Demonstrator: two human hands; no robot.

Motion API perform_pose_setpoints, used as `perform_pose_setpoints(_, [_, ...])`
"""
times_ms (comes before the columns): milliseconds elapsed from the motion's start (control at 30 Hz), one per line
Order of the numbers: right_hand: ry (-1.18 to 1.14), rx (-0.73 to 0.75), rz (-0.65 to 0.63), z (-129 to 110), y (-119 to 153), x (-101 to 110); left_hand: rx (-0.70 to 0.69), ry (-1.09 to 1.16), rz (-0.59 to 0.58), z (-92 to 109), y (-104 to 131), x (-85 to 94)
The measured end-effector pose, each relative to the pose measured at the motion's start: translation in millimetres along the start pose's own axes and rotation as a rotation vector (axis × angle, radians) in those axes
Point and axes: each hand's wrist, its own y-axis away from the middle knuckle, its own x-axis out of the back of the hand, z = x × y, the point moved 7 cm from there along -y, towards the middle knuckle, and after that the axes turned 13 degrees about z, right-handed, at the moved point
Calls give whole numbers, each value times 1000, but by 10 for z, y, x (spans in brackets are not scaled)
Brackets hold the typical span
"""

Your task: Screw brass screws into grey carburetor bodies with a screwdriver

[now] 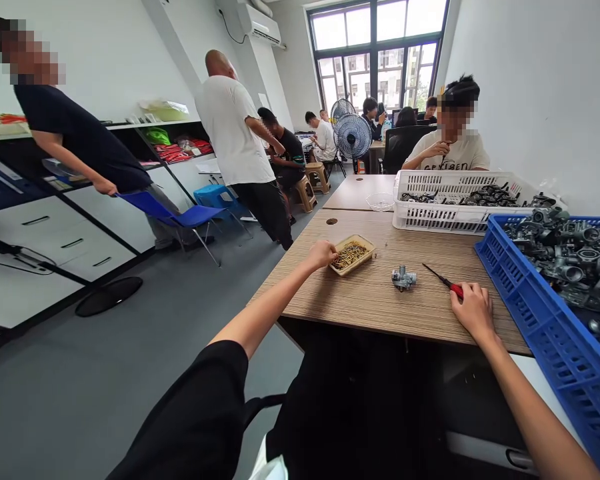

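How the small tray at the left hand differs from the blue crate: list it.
The tray is pale yellow; the crate is blue. The tray is small; the crate is far larger. The tray holds small brass-coloured pieces; the crate holds bulkier grey metal parts. Both are open-topped and hold many loose items.

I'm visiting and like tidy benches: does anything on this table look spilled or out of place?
Only slightly: tiny loose bits lie on the tabletop just right of the tray of brass-coloured pieces, rather than inside it. Nothing else stands out.
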Motion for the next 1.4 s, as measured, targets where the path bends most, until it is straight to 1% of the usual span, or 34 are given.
perform_pose_setpoints(267, [-24,5,17,10,1,-6,-106,-43,23,83,-16,144])
perform_pose_setpoints(500, [-16,6,-3,17,2,-23,-181,-36,17,184,31,165])
perform_pose_setpoints(833, [-13,11,10,-7,8,-8,-215,-65,23,227,85,225])
perform_pose_setpoints(967, [-18,13,20,-3,10,-12,-242,-72,20,308,122,250])
perform_pose_setpoints(1067, [-21,20,25,0,13,-21,-285,-94,7,458,153,284])
perform_pose_setpoints(1200, [-31,1,15,-13,13,7,-336,-80,-46,787,214,359])
perform_pose_setpoints(1233, [-37,-4,27,-30,9,42,-351,-54,-62,891,242,383])
perform_pose_setpoints(1300, [-56,-7,95,-99,-6,165,-411,23,-77,1135,325,443])
perform_pose_setpoints(1400, [-145,37,205,-317,-1,394,-495,199,-75,1508,517,522])
